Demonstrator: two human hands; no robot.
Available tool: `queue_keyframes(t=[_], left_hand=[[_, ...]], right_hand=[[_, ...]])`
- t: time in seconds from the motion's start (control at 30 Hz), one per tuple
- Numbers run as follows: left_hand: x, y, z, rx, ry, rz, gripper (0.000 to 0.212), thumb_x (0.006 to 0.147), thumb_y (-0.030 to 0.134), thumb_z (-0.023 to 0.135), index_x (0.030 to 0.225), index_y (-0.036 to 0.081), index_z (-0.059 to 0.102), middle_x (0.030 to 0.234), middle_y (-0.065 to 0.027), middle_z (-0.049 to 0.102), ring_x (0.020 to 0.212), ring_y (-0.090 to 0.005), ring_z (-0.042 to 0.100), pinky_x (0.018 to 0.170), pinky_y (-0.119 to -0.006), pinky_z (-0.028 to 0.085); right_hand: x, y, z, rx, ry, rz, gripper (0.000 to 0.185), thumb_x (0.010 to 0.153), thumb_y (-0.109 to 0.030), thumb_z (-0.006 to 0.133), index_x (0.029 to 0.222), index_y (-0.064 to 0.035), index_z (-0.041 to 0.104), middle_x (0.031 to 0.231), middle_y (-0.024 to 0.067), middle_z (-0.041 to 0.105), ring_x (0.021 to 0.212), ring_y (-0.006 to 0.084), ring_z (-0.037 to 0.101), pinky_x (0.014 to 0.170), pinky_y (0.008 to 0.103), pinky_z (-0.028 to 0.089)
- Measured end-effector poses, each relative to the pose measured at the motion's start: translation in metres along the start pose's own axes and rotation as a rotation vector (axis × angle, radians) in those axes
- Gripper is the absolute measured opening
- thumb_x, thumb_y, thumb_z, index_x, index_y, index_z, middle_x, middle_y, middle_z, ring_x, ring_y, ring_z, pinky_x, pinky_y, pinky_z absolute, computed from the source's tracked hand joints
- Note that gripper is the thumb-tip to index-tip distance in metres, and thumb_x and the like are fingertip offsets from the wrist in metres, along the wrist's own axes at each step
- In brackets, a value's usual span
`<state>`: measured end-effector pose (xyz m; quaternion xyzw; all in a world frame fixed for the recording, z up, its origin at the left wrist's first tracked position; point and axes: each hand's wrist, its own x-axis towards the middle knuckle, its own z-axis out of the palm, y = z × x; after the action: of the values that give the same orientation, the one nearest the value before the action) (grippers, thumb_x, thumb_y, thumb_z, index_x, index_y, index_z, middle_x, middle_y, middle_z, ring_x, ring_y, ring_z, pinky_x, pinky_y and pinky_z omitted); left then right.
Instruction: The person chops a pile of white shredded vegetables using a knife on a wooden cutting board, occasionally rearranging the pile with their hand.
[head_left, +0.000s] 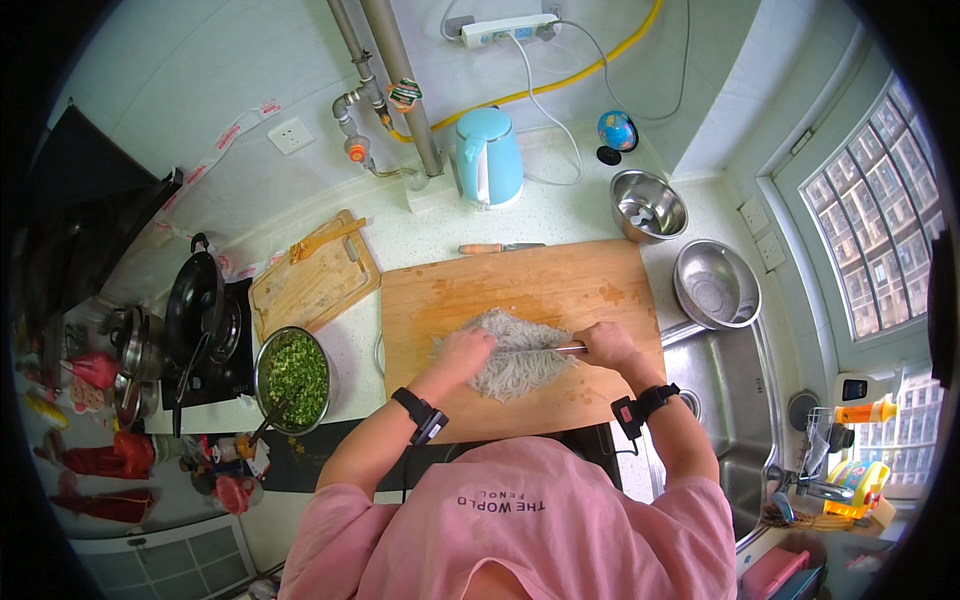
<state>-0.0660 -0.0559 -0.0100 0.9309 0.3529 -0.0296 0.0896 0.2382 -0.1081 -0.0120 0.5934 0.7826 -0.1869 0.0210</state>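
Note:
A pile of pale, translucent noodle strands (517, 379), probably vermicelli, lies on a large wooden cutting board (435, 289). My right hand (606, 345) grips the handle of a kitchen knife (540, 349) at the right side of the pile. The blade points left across the strands, with its edge hidden among them. On the left side of the pile rests my left hand (466, 352), fingers curled near the far end of the blade. Whether those fingers press the blade or the strands cannot be made out. Both wrists wear black straps with small devices.
A steel bowl of chopped greens (298, 379) stands left, near a smaller cutting board (315, 274) and a wok (196, 300). Behind the large board lies a small knife (501, 248); a blue kettle (489, 157) stands farther back. Right are a steel bowl (649, 206), a colander (716, 285) and the sink (731, 420).

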Motion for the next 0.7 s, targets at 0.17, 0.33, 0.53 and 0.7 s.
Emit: queue_keyframes(t=[0.17,0.33,0.53,0.7], left_hand=[[-0.006,-0.013,0.009,-0.112,0.19,0.082,0.017,0.071,0.011,0.068,0.086,0.01,0.06,0.089,-0.006,0.058,0.089,-0.027,0.06,0.071,-0.04,0.05],[-0.013,-0.026,0.009,-0.198,0.219,0.082,0.016,0.073,0.016,0.07,0.084,0.01,0.059,0.085,-0.0055,0.057,0.085,-0.0276,0.06,0.068,-0.041,0.049],[-0.011,-0.025,0.008,-0.216,0.211,0.042,0.015,0.075,0.018,0.07,0.08,0.009,0.059,0.084,-0.0065,0.057,0.082,-0.0286,0.06,0.067,-0.043,0.049],[-0.004,-0.013,0.008,-0.119,0.158,0.007,0.007,0.075,0.01,0.059,0.081,0.009,0.062,0.085,-0.0074,0.061,0.085,-0.029,0.062,0.069,-0.042,0.051]], right_hand=[[-0.001,-0.017,-0.017,-0.063,-0.063,0.028,0.022,0.083,-0.036,0.062,0.086,-0.0157,0.067,0.079,0.0117,0.067,0.078,0.032,0.065,0.072,0.043,0.051],[-0.003,-0.04,-0.041,-0.141,-0.087,-0.006,0.016,0.081,-0.031,0.061,0.083,-0.0151,0.067,0.076,0.0098,0.067,0.074,0.03,0.065,0.067,0.0423,0.052],[0.015,-0.031,-0.049,-0.184,-0.051,-0.042,0.015,0.077,-0.026,0.063,0.084,-0.0137,0.068,0.077,0.0099,0.067,0.078,0.0288,0.066,0.067,0.0425,0.052],[0.013,-0.016,-0.033,-0.12,-0.067,-0.021,0.016,0.078,-0.03,0.063,0.082,-0.0151,0.067,0.076,0.0104,0.067,0.078,0.0306,0.065,0.069,0.0437,0.051]])
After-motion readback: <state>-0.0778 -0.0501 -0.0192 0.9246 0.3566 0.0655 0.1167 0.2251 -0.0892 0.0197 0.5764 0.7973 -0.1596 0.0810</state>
